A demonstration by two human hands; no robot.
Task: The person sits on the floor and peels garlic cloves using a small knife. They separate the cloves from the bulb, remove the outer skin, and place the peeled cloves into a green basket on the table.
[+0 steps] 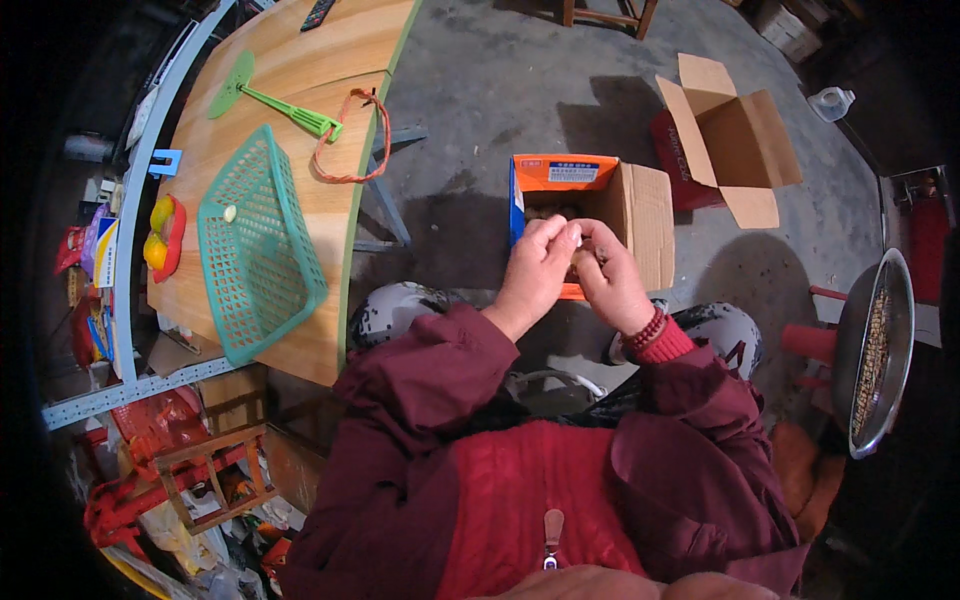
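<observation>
My left hand and my right hand meet over an open orange and blue cardboard box, fingertips touching. Pinched between the thumbs and forefingers is a small white piece, mostly covered, perhaps a garlic clove. Curled fingers of the right hand hold a brownish lump, partly hidden; its kind is unclear. Dark brownish contents show dimly inside the box. To my left, a green plastic basket rests on the wooden table, with one small whitish clove-like piece in it.
The wooden table also bears a green fly swatter with an orange cord loop. Beyond the box stands an open carton on the concrete floor. At right, a metal basin holds what look like corn cobs on a red stool.
</observation>
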